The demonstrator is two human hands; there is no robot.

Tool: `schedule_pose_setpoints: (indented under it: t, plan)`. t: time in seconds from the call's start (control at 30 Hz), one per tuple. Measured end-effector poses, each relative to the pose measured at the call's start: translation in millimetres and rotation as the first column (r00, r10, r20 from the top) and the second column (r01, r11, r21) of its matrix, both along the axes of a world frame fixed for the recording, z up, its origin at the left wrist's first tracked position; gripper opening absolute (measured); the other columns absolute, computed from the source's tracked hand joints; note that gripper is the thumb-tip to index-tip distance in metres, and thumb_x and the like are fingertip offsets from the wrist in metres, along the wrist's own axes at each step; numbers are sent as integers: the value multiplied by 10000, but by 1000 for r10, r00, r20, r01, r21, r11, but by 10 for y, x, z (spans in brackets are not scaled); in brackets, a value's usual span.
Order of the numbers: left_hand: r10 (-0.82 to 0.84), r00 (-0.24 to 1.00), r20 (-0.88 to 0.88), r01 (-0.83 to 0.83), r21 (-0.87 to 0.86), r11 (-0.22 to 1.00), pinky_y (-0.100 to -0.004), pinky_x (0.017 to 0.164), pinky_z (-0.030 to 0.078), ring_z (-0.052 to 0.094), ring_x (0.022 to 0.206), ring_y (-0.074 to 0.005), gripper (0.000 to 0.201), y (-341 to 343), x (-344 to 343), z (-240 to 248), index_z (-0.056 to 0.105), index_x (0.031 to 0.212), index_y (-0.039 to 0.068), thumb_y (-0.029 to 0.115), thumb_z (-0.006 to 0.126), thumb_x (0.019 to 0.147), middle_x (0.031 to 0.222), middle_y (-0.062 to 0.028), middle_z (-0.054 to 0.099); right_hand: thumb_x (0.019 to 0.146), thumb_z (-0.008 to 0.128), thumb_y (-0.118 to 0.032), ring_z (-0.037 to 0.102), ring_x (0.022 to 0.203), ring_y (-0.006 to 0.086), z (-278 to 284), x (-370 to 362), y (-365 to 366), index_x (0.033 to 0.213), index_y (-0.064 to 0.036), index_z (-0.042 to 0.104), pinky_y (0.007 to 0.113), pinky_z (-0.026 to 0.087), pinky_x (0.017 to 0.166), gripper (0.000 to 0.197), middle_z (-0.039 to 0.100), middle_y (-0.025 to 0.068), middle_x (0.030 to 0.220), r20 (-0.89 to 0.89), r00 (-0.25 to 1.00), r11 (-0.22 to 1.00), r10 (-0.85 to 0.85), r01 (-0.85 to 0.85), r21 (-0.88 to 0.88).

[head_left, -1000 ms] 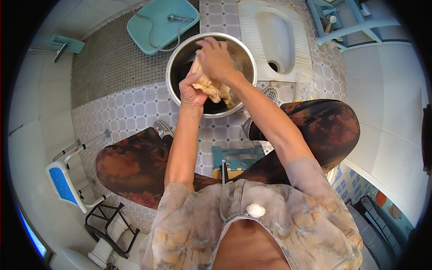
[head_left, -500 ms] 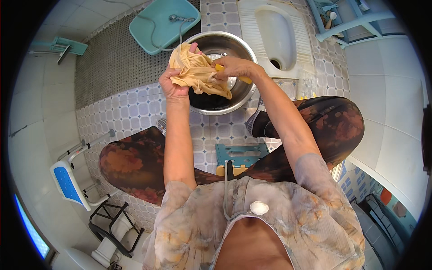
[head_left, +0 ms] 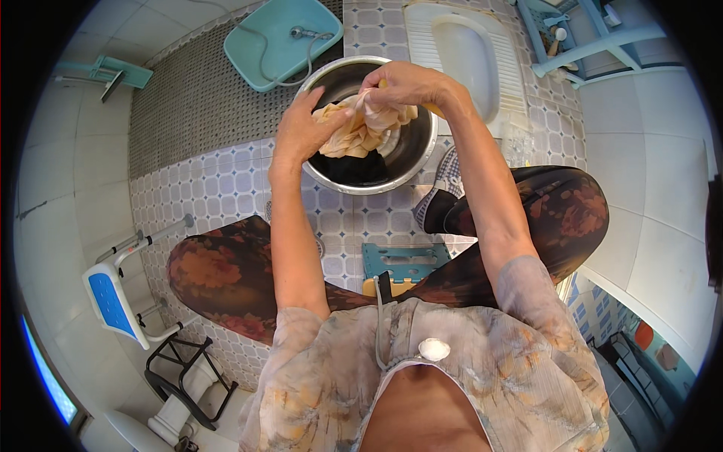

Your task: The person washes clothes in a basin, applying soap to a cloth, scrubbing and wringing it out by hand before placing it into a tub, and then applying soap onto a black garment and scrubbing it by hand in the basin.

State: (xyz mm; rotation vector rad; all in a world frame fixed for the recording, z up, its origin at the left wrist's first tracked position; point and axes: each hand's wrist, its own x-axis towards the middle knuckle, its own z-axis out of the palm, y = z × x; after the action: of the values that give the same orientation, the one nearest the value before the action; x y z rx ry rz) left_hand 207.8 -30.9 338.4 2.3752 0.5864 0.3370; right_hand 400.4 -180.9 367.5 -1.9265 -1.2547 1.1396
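Note:
Above a steel basin [head_left: 423,154], a bunched pale yellow cloth [head_left: 348,134] hangs between my two hands. My right hand [head_left: 410,84] pinches the upper end of the cloth, with a yellow object partly showing under the palm; its kind is hidden. My left hand [head_left: 300,128] is at the cloth's left side, its fingers stretched apart and its thumb lying against the fabric. Dark cloth [head_left: 354,169] lies in the bottom of the basin.
A teal tub [head_left: 248,56] with a shower hose stands behind the basin, on a grey mat [head_left: 181,113]. A squat toilet [head_left: 467,68] is at the far right. Close to me is a teal folding stool [head_left: 403,260]. A white-and-blue folding seat [head_left: 113,305] is at left.
The cloth has dropped and bunched up over the basin. My right hand has moved up and slightly right, pulling its end. My left hand's fingers have spread from their hold.

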Motion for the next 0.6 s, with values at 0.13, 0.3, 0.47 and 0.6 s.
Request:
schedule_pose_setpoints:
  t: [0.13, 0.3, 0.47, 0.6]
  plan:
    - [-27, 1000, 8, 28, -481, 876, -352, 847, 515, 676, 928, -262, 674, -149, 95, 60, 621, 1229, -24, 401, 795, 737, 1072, -172, 685, 836, 634, -274, 613, 873, 168, 99, -121, 99, 1053, -43, 708, 308, 479, 817, 326, 691, 71, 937, 15, 997, 995, 73, -74, 61]
    - [158, 958, 241, 174, -919, 353, -327, 821, 539, 681, 862, -254, 270, -20, -2, -380, 643, 1040, -32, 114, 686, 818, 976, -135, 694, 850, 646, -204, 611, 841, 160, -112, 98, 100, 1067, -61, 709, 308, 488, 793, 267, 688, 60, 927, 186, 971, 931, -150, 75, 357]
    - [549, 802, 236, 359, -924, -128, -476, 1016, 481, 613, 1118, -348, 407, -90, -14, -522, 557, 1214, -40, 175, 589, 870, 1211, -215, 622, 902, 612, -231, 623, 873, 135, -328, 262, -33, 1172, -37, 667, 287, 498, 805, 338, 691, 69, 954, 12, 830, 788, -557, 524, 322]
    - [579, 808, 113, 319, -909, -268, -478, 997, 485, 611, 1124, -337, 472, -219, 145, -528, 545, 1260, -2, 341, 549, 935, 1231, -173, 621, 914, 587, -311, 632, 919, 220, -350, -241, 407, 1211, -41, 640, 321, 496, 851, 405, 682, 111, 1021, -22, 831, 740, -555, 506, 444]
